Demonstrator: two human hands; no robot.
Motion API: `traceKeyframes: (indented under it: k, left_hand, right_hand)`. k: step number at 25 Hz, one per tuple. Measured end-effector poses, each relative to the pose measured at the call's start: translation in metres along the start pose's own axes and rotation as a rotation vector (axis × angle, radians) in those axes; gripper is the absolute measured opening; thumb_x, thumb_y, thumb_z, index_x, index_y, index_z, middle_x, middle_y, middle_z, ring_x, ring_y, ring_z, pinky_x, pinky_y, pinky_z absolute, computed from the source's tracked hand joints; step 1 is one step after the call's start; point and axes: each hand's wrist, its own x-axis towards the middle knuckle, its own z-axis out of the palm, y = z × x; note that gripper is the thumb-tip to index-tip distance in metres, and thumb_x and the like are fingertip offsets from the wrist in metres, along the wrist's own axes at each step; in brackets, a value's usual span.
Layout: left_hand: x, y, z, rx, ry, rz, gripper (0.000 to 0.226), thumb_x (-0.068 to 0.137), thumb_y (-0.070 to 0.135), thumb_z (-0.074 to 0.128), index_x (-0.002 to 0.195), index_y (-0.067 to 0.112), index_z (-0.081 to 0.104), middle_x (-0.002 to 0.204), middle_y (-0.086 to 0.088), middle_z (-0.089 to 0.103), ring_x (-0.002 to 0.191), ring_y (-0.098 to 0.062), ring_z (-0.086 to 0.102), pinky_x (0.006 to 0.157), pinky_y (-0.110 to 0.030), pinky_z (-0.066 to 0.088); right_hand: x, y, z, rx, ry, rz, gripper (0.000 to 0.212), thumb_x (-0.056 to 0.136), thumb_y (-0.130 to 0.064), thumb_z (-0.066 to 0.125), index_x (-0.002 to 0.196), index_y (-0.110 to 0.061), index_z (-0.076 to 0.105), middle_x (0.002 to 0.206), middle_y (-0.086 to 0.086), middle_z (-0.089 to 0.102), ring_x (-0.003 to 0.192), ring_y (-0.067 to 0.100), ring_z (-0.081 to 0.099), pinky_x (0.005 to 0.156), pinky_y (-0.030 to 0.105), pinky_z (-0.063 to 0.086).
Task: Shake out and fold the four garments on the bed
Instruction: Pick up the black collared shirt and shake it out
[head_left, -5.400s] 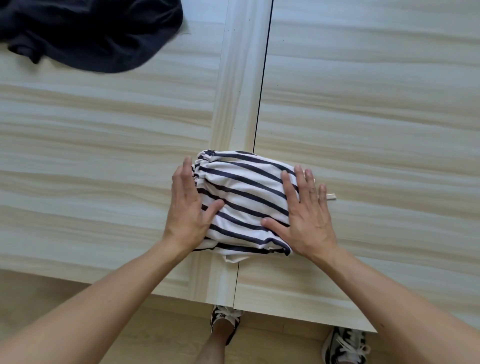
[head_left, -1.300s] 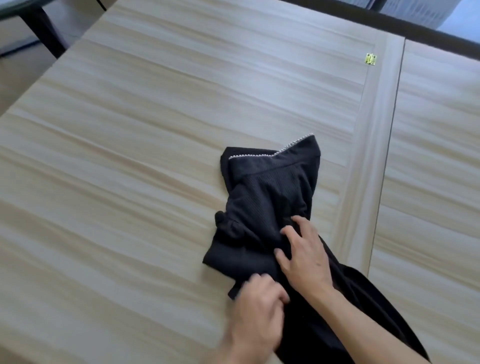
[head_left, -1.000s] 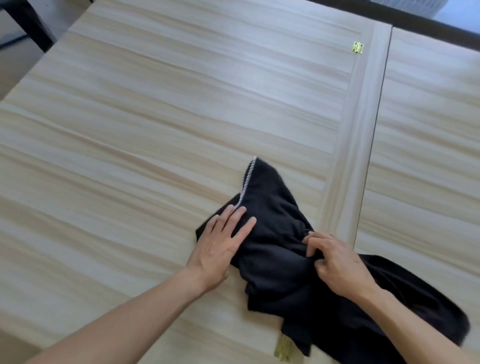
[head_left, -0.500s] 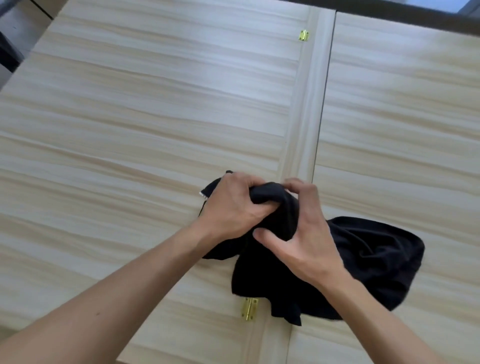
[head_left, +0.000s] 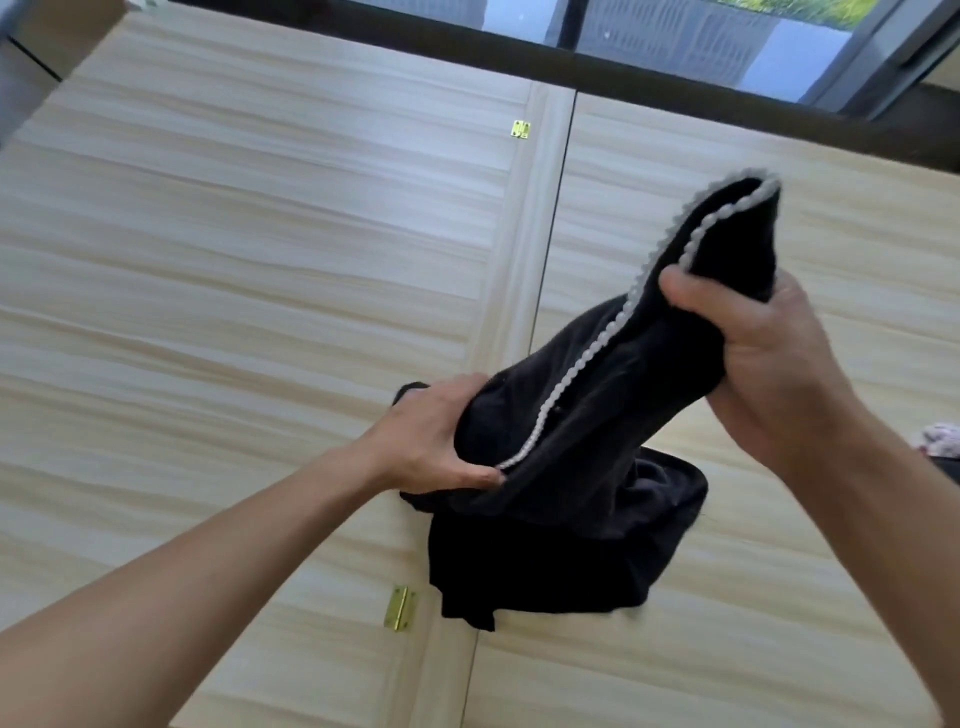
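Since half a second ago the two hands have drawn apart: they were bunched together low over the cloth, and now the right hand has risen up and to the right while the left hand sits lower, near the bed. Each grip is clamped on the black garment. The right hand's grip pinches the upper end, with the thumb pressed across the front of the fabric and the fingers hidden behind it. The left hand's grip closes round the lower part, its thumb lying along the near side right at the end of the white beaded trim.

That trim runs as a slanting line from the raised tip at the upper right down to the left hand, and the cloth between the two hands hangs as a loose, sloping fold. Below the hands the rest of the garment lies crumpled on the bed, spread across the narrow pale strip and the dark gap that part the two wood-grain panels.

One brass hinge sits on the strip just left of the crumpled lower edge; a second hinge is far up the same strip. At the right edge a scrap of pale patterned fabric shows, too cut off to tell what it is. Beyond the bed's far edge runs a dark sill under a window.
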Motion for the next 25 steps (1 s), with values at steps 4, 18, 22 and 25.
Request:
traceKeyframes:
  k: [4,18,22,25]
  left_hand:
    - [0.027,0.032,0.026,0.004,0.366,-0.026,0.042,0.083,0.014,0.054,0.125,0.02,0.055,0.098,-0.004,0.07,0.09,-0.032,0.068,0.075,-0.039,0.053]
    - [-0.003,0.29,-0.201,-0.368,0.584,-0.089,0.02,0.099,0.018,0.055,0.086,0.014,0.069,0.074,-0.004,0.067,0.07,-0.013,0.061,0.066,-0.029,0.047]
    - [-0.078,0.433,-0.295,-0.295,0.597,0.006,0.033,0.104,0.022,0.049,0.076,0.009,0.063,0.066,0.001,0.064,0.067,-0.017,0.059,0.065,-0.032,0.044]
    - [-0.142,0.527,-0.358,-0.237,0.674,0.035,0.041,0.105,0.024,0.047,0.069,0.008,0.057,0.056,0.004,0.054,0.057,-0.015,0.054,0.06,-0.033,0.036]
  right_hand:
    - [0.0,-0.036,-0.036,0.05,0.068,-0.017,0.008,0.09,-0.003,0.063,0.089,-0.009,0.066,0.082,0.007,0.067,0.078,0.024,0.07,0.08,0.04,0.06]
    - [-0.07,-0.213,-0.128,-0.561,0.38,-0.005,0.011,0.081,-0.011,0.072,0.075,-0.007,0.064,0.074,0.02,0.065,0.069,0.024,0.058,0.062,0.036,0.043]
    - [-0.114,-0.35,-0.113,-0.517,0.371,-0.036,0.014,0.086,-0.004,0.059,0.075,-0.013,0.059,0.068,0.008,0.053,0.065,0.023,0.051,0.059,0.033,0.036]
    - [-0.142,-0.445,-0.095,-0.584,0.21,-0.004,0.019,0.089,-0.002,0.05,0.074,-0.014,0.051,0.073,0.007,0.05,0.068,0.023,0.048,0.061,0.033,0.033]
